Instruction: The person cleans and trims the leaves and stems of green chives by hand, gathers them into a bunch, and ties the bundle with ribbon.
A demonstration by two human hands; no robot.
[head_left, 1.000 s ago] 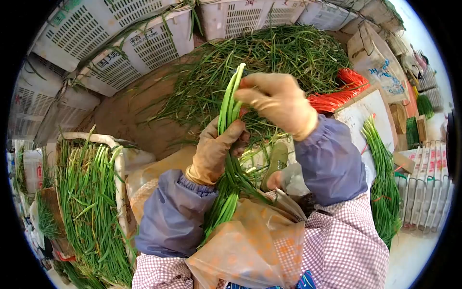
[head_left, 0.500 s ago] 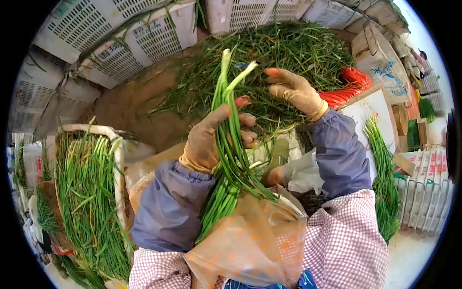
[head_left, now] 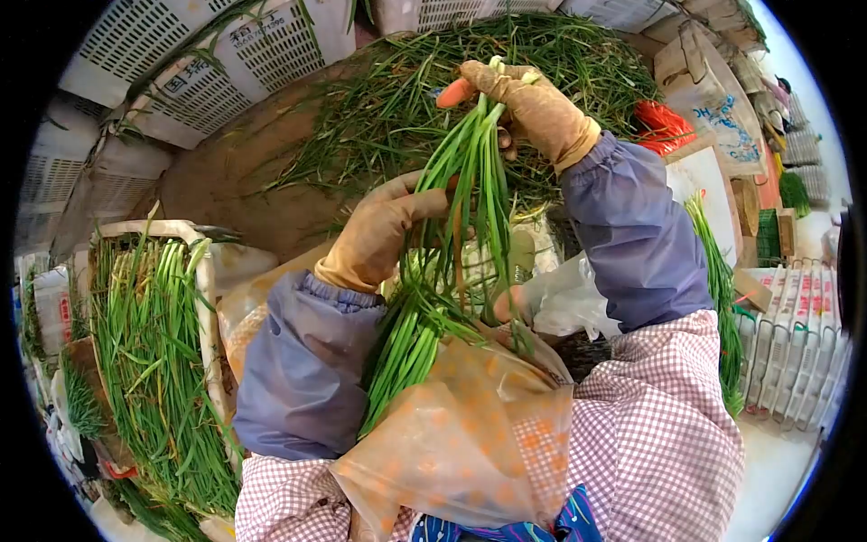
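My gloved right hand (head_left: 528,104) is closed around the pale root ends of a small bunch of garlic chives (head_left: 483,172), held up so the green leaves hang down. Lower on the left, my gloved left hand (head_left: 388,221) has its fingers curled about the hanging leaves; its fingertips are partly hidden behind them. Some leaves in the bunch look brownish. More garlic chives lie in a pile (head_left: 406,352) on my lap, partly covered by an orange-dotted plastic apron (head_left: 452,425).
Loose green leaves (head_left: 388,117) are heaped on the floor ahead, before white slatted crates (head_left: 271,45). A white-rimmed container (head_left: 206,307) of garlic chives stands at left. On the right are a red plastic bag (head_left: 664,126), a tied-looking bunch (head_left: 718,289) and stacked white baskets (head_left: 795,343).
My right hand has moved left and closed on the bunch's pale ends. My left hand has shifted slightly left, now lower on the leaves, which hang down instead of standing up from its grip.
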